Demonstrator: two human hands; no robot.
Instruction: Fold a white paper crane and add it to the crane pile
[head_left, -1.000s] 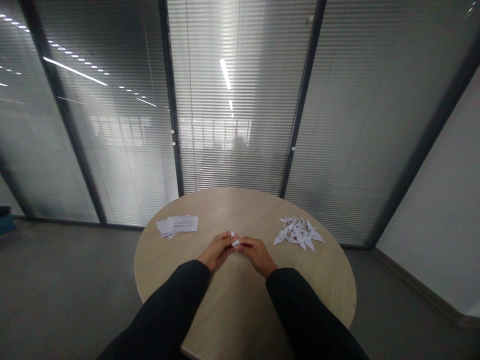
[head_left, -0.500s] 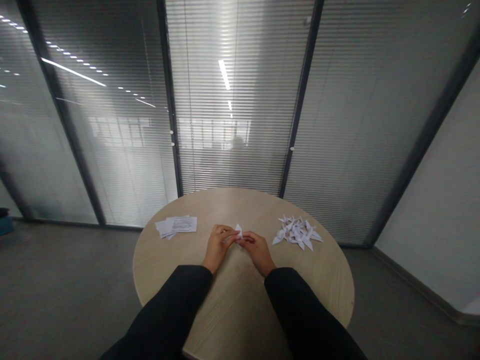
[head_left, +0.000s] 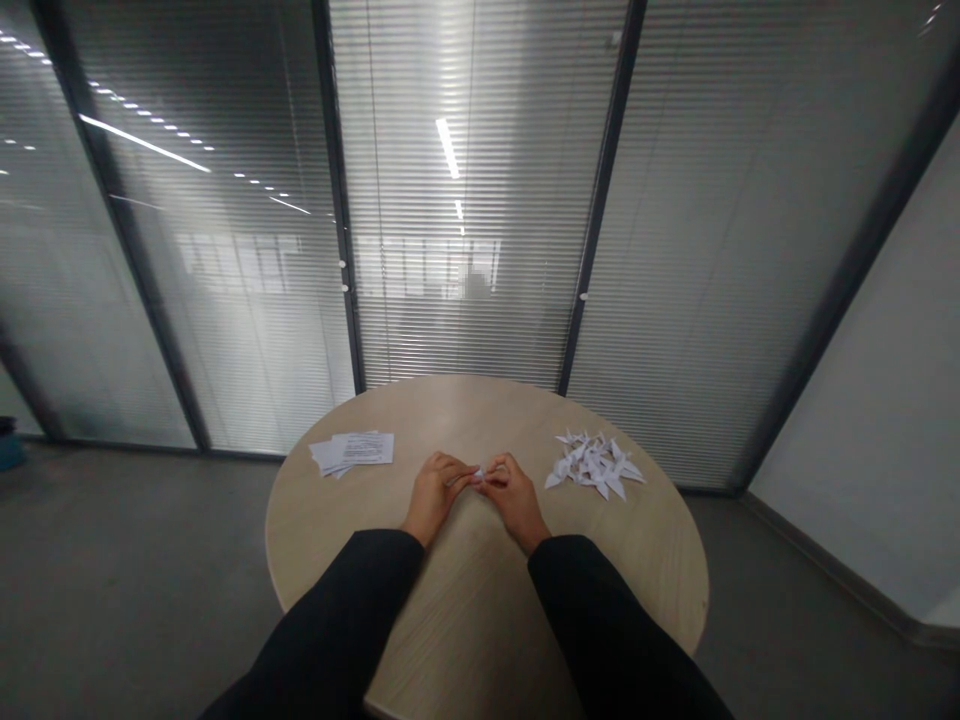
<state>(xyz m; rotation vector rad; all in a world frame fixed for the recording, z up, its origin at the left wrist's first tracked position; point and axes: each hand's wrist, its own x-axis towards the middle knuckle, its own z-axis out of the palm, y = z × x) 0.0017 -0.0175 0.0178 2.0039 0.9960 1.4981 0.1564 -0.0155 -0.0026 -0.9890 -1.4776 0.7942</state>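
Observation:
My left hand (head_left: 435, 490) and my right hand (head_left: 514, 492) meet over the middle of a round wooden table (head_left: 465, 590). Between their pinched fingertips sits a small folded piece of white paper (head_left: 480, 472), mostly hidden by the fingers. Both hands are closed on it, resting on or just above the tabletop. Black sleeves cover both arms.
A small stack of white paper sheets (head_left: 352, 451) lies at the table's left. A pile of several folded white paper figures (head_left: 595, 465) lies at the right. Glass partitions with blinds (head_left: 480, 200) stand close behind the table. Grey floor surrounds it.
The paper's raised point, visible half a second ago, is now pressed down between the fingertips. My right hand's fingers have curled further over it. The hands stay in the same spot.

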